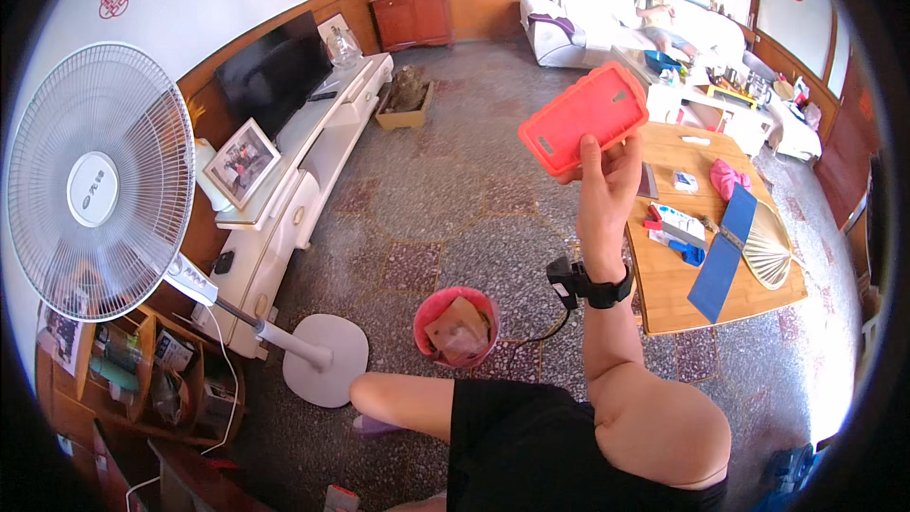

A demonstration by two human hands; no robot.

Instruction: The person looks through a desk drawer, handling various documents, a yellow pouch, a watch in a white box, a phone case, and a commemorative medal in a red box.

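My right hand (pixel 606 174) is raised ahead of me and grips a red rubbery phone case (pixel 584 119) by its lower edge. The thumb presses on the case's inner face, which is turned towards me and shows cutouts. On the wrist is a black strapped device (pixel 590 283) with a cable hanging from it. My left hand is out of view; a strip of skin at the bottom edge is too cut off to identify. Near it, a small grey object with a red end (pixel 341 498) is partly visible.
A pink wastebasket (pixel 426 353) stands on the terrazzo floor before me. At left are an electric fan (pixel 99 185) and white TV cabinet (pixel 284 220). The wooden table (pixel 661 309) at right bears a woven fan (pixel 769 249) and blue strip (pixel 724 256). A person (pixel 657 14) sits on the sofa.
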